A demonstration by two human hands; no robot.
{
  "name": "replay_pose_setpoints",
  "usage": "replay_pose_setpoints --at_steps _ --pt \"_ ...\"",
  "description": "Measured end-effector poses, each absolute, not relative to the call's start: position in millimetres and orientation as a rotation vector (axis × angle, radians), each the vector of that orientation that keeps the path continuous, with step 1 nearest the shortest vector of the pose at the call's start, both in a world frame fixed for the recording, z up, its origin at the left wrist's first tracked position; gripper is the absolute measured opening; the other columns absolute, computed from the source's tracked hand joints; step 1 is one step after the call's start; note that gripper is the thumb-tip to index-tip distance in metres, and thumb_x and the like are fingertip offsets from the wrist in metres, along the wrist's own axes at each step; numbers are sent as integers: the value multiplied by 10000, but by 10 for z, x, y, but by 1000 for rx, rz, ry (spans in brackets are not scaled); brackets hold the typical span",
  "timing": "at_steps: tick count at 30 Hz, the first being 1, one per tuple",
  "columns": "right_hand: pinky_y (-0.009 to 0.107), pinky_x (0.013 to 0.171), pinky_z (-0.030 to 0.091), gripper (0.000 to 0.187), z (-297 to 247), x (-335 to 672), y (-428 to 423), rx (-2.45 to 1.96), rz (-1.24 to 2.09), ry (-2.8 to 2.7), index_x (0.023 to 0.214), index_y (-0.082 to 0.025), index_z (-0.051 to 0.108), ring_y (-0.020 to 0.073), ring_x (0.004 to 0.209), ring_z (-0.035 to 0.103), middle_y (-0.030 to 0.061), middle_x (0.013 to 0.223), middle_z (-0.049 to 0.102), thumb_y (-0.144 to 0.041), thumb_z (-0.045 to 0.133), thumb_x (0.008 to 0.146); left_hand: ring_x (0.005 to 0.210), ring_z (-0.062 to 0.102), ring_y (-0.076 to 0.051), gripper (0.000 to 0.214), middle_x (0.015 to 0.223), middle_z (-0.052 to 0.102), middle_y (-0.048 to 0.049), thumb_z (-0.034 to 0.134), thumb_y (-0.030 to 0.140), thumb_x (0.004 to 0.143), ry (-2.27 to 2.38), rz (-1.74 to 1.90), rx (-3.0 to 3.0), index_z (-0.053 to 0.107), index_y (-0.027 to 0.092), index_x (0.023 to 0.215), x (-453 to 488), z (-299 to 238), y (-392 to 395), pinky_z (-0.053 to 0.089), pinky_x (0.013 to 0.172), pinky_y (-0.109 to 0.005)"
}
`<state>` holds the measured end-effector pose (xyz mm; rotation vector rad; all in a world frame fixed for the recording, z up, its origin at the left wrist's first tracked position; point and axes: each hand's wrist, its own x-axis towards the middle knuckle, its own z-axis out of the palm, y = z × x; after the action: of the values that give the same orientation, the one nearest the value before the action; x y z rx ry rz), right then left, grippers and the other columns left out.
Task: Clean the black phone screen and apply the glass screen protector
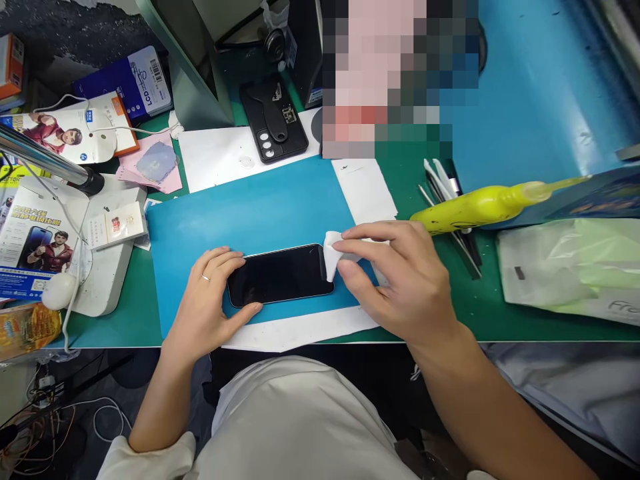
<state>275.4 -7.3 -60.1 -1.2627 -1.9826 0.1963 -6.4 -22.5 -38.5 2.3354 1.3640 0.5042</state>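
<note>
A black smartphone (280, 275) lies flat, screen up, on a blue mat (260, 200). My left hand (213, 297) grips its left end, fingers along the far edge and thumb at the near edge. At the other end, my right hand (400, 273) pinches a folded white tissue (331, 257) between thumb and fingers. The tissue touches the right end of the phone; part of it is hidden behind my fingers.
Right of my right hand lie a yellow squeeze bottle (470, 208), several slim tools (465, 250) and a tissue pack (570, 270). A dark phone case (274, 123) lies behind the mat. Boxes (40, 233) and a metal lamp pole (50, 160) crowd the left.
</note>
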Motion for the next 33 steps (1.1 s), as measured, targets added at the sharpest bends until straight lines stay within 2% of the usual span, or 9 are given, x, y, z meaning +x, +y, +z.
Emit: replay_pose_setpoints --at_steps 3,8,12,18,24,33 --pt "483 883 534 182 -618 2730 -62 -1226 254 -2086 1104 -278 708 288 1021 669 91 1102 722 -234 649 938 1414 494 -328 565 1395 616 -116 729 405 939 1356 511 2342 444 260 1404 -65 -397 -226 466 1157 -556" --pt "450 834 523 212 -602 2789 -13 -1338 191 -2145 1097 -240 708 271 966 627 100 1031 681 -165 549 978 1414 492 -328 566 1406 608 -124 725 410 942 1348 504 2354 441 242 1402 -89 -441 -235 449 1171 -562" --pt "439 780 489 189 -503 2752 -20 -1401 80 -2167 1030 -256 703 282 981 613 97 1065 683 -171 542 981 1403 510 -323 577 1415 607 -122 724 395 941 1334 520 2366 427 243 1412 -99 -467 -248 386 1220 -588" --pt "439 808 517 175 -513 2603 -37 -1406 216 -2196 1032 -236 667 262 918 620 76 969 686 -178 507 991 1397 534 -302 570 1408 614 -122 716 387 949 1355 523 2366 413 234 1406 -97 -487 -276 260 1280 -640" --pt "431 791 503 184 -548 2574 -17 -1498 301 -2122 959 -254 622 255 903 624 61 934 684 -162 465 987 1400 531 -304 582 1412 605 -126 729 389 941 1356 532 2348 405 247 1403 -92 -498 -276 262 1275 -648" --pt "417 768 495 150 -543 2532 23 -1632 423 -2052 908 -258 564 249 910 621 56 934 663 -185 459 987 1338 563 -291 458 1367 597 -109 754 353 921 1360 536 2285 451 243 1247 -80 -491 -269 280 1261 -655"
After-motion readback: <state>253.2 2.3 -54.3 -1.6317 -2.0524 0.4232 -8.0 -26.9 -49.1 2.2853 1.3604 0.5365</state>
